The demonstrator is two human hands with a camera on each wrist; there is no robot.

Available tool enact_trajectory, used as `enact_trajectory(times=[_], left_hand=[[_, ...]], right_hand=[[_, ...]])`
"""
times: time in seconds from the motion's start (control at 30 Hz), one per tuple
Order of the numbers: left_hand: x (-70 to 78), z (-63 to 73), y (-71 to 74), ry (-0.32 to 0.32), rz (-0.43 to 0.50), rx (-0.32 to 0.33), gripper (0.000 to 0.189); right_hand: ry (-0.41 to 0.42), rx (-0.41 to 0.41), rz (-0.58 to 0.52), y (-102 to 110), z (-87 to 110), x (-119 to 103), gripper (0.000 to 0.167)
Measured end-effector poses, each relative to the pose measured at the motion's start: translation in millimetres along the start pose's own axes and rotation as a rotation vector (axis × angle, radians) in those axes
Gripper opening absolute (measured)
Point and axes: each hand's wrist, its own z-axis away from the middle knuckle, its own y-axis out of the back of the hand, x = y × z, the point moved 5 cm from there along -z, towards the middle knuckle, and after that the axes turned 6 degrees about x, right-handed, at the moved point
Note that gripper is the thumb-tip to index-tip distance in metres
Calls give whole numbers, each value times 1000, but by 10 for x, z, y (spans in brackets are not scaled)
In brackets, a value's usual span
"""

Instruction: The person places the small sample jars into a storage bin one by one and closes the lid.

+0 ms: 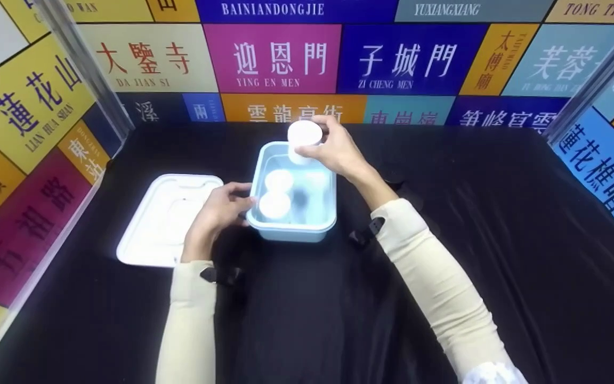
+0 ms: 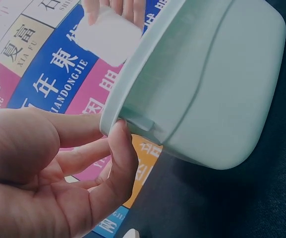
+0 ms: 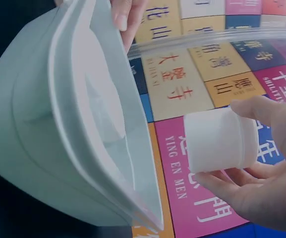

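Observation:
A light blue-green plastic box (image 1: 293,234) stands uncovered on the black cloth. My left hand (image 1: 220,207) pinches its left rim between thumb and fingers, seen close up in the left wrist view. Over the far end of the box, my right hand (image 1: 340,152) holds a small white lidded jar (image 3: 217,140) around its sides, with the jar above the rim. Inside the box, two round white jars (image 1: 275,205) sit along the left side. The white box lid (image 1: 150,229) lies flat left of the box, partly behind my left hand.
Black cloth (image 1: 499,240) with wrinkles covers the table. Printed panels (image 1: 272,58) with large Chinese characters wall in the back and both sides, with clear corner posts (image 1: 86,69) where they meet. A small dark object (image 1: 392,178) lies by my right wrist.

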Motion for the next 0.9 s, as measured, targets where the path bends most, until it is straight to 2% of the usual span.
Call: enact_trajectory(times=[0.23, 0.37, 0.6, 0.9], left_hand=[[-30, 7, -8, 10, 6, 0, 49], [-21, 2, -14, 11, 13, 3, 48], [9, 6, -4, 1, 6, 1, 48], [11, 1, 9, -1, -7, 2, 48]], right_hand=[[26, -90, 116, -95, -113, -9, 64], [8, -123, 170, -143, -191, -6, 63], [-8, -179, 335, -251, -310, -10, 65], [-36, -219, 398, -427, -411, -21, 68]])
